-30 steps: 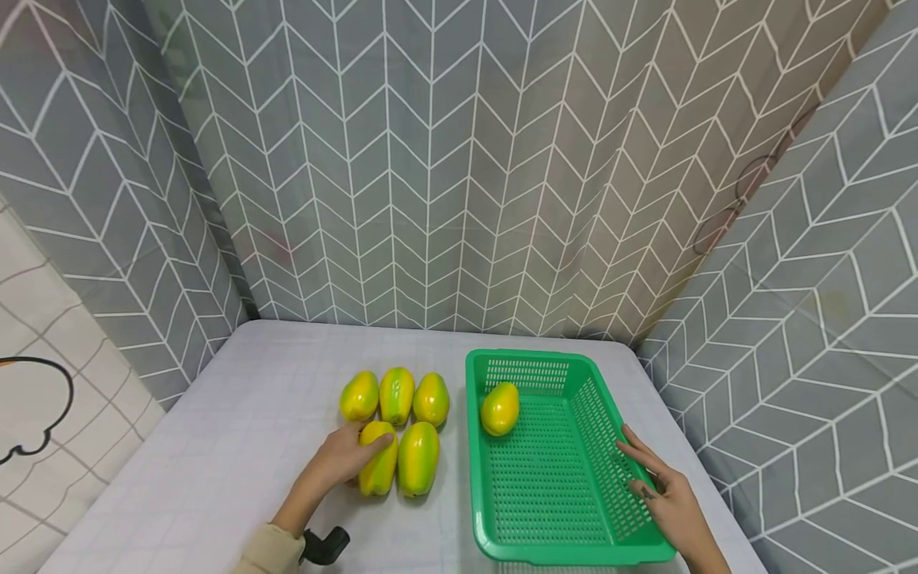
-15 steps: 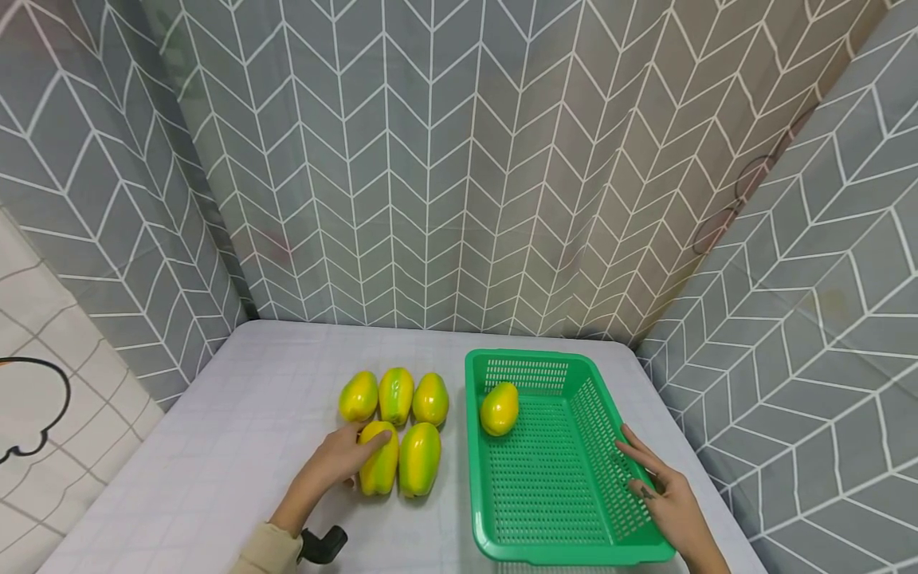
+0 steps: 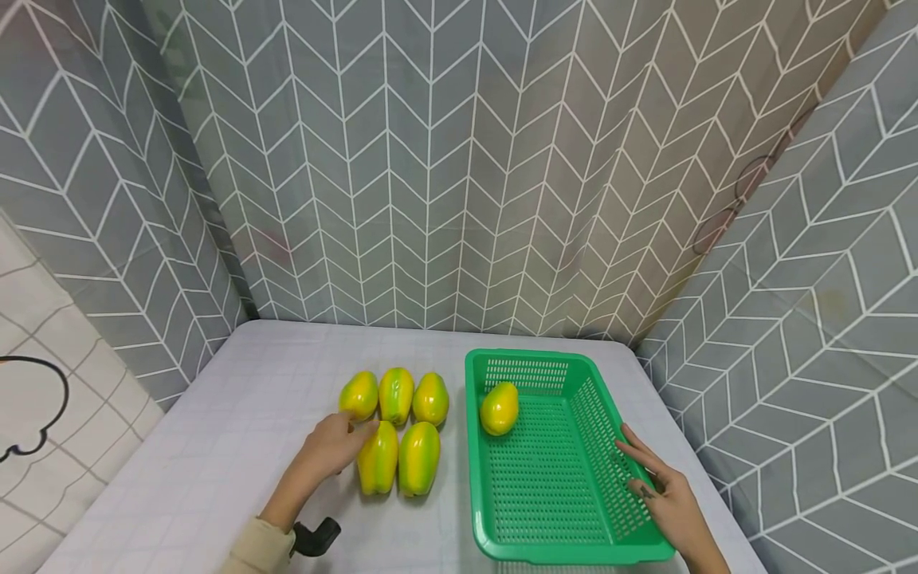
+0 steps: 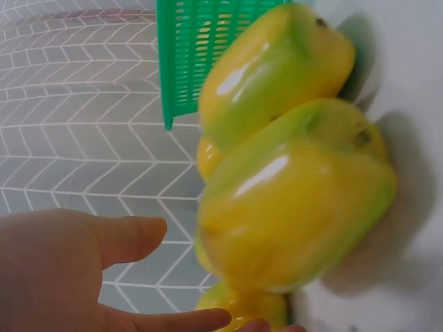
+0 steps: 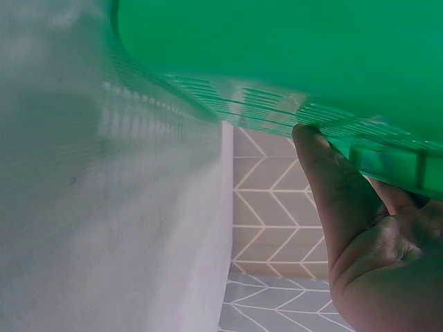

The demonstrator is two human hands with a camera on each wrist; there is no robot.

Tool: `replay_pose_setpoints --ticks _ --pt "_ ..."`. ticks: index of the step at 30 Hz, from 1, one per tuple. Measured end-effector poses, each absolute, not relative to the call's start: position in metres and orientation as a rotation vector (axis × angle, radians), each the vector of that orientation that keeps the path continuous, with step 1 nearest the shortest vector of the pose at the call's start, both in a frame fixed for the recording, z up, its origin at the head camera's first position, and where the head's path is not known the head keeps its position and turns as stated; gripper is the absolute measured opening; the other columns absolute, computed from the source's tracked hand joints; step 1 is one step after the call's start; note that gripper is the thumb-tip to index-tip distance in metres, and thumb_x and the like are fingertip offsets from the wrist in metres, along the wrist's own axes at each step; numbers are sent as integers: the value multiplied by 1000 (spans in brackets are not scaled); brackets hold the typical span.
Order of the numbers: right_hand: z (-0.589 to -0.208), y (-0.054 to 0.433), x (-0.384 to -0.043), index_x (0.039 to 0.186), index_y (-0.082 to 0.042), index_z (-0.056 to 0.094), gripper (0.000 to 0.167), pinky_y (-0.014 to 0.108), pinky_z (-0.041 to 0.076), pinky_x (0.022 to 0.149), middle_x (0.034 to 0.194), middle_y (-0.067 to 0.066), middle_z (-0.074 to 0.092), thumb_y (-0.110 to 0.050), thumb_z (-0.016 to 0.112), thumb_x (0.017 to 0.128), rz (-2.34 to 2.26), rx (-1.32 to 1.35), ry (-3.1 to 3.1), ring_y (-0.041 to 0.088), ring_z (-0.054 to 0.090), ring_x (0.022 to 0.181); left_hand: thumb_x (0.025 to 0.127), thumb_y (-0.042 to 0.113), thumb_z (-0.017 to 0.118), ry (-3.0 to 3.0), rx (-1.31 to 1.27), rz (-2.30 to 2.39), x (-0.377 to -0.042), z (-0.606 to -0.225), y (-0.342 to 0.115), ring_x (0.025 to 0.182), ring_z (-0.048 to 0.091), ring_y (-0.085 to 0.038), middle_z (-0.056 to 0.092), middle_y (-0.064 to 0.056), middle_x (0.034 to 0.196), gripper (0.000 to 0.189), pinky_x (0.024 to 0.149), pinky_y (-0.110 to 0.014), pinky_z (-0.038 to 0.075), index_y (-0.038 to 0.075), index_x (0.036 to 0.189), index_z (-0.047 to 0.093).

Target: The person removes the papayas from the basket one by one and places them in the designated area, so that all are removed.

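Observation:
My left hand point(image 3: 334, 448) hovers by the near-left papaya point(image 3: 378, 458), its fingers loose and holding nothing. In the left wrist view, a gap shows between the thumb point(image 4: 135, 238) and that yellow-green papaya point(image 4: 297, 200). The fingertips reach toward the back-left papaya point(image 3: 359, 396); contact is unclear. Another papaya point(image 3: 419, 458) lies beside the near one, and two more, a middle papaya point(image 3: 396, 395) and a right papaya point(image 3: 431, 399), are behind. My right hand point(image 3: 670, 498) grips the green basket point(image 3: 566, 554) at its right rim, thumb against the outer wall in the right wrist view.
One papaya point(image 3: 500, 408) sits inside the basket at its back-left corner. A white cloth covers the table point(image 3: 287, 367). Patterned grey curtains point(image 3: 430, 159) rise behind and on both sides. A black strap end point(image 3: 317, 537) sticks out from the left wrist.
My left hand has let go of the near-left papaya and shifted slightly up and left. That papaya stays on the table. The right hand and basket have not moved.

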State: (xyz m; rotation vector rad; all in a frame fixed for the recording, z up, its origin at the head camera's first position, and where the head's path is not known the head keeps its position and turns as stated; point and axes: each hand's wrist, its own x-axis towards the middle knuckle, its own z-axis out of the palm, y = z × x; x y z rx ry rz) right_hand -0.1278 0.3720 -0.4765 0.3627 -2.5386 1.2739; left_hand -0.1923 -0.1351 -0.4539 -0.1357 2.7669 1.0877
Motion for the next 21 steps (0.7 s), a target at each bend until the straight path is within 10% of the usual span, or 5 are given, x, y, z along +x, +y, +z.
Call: replay_pose_setpoints --ticks 5,21 --pt "-476 372 -128 147 -1 60 48 -1 34 97 167 2 47 -4 68 100 1285 367 -2539 -26 33 141 106 44 55 2868 -84 1021 -200 -442 -139 108 70 -39 66 -34 134 71 87 -54 61 -15 144 53" --pt "-477 372 -128 146 3 60 48 -4 30 99 167 2 47 -1 67 99 1295 395 -2505 -26 32 142 107 41 54 2971 57 1008 -214 -415 -119 125 63 -45 65 -29 137 62 100 -62 56 -6 148 54"
